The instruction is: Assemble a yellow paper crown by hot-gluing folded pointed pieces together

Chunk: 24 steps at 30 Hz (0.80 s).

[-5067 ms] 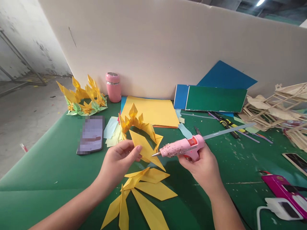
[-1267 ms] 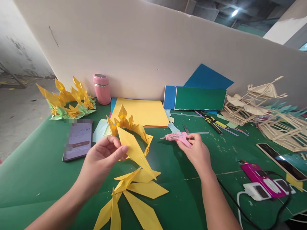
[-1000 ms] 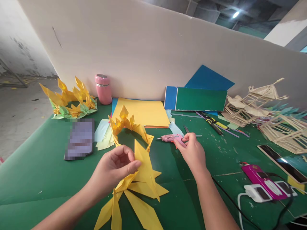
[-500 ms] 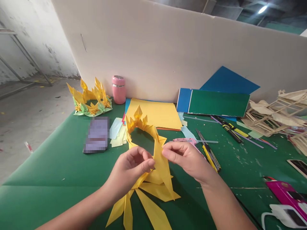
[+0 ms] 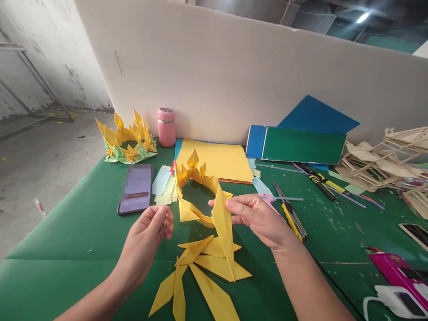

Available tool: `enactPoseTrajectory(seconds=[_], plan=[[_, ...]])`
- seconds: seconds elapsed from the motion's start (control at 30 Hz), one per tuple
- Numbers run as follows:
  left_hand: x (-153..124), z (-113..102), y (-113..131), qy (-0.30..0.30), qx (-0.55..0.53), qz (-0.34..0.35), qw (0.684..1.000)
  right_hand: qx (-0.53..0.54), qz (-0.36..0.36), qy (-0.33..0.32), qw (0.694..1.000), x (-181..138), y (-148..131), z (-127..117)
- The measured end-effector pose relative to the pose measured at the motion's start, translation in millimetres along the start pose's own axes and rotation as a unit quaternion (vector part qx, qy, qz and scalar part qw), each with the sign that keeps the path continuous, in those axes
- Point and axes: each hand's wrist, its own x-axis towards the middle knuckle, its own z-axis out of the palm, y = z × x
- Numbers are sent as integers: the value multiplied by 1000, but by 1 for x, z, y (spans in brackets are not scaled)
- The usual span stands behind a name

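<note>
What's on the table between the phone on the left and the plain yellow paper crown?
In the head view, light blue and pale yellow paper scraps lie between the phone and the plain yellow paper crown, just beyond the left hand.

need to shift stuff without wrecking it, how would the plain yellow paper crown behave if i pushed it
The plain yellow crown would likely slide easily, being thin folded paper. Its upright points could crease if pressed, and the open-centred band would probably flex.
</note>
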Motion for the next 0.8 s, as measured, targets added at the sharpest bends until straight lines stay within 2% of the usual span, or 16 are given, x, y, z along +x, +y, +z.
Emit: enactPoseTrajectory(seconds=[0.2,0.4,0.53,0.6,0.7,0.8], plan=[[-5,8,-1,-1,-22,-118,993,35,8,4,999,-1,4,-4],[-1,26,12,26,-97,-173,980,100,-9,17,995,-1,0,-14],[11,33,11,-56,-111,-211,969,122,-4,24,992,-2,-3,-21],[14,35,6,-83,-123,-208,967,124,-9,42,991,-2,-4,-24],[15,36,-2,-114,-140,-188,965,121,-46,101,986,-3,-10,-29],[13,35,-9,-142,-142,-172,964,90,-115,170,975,-3,-23,-34]])
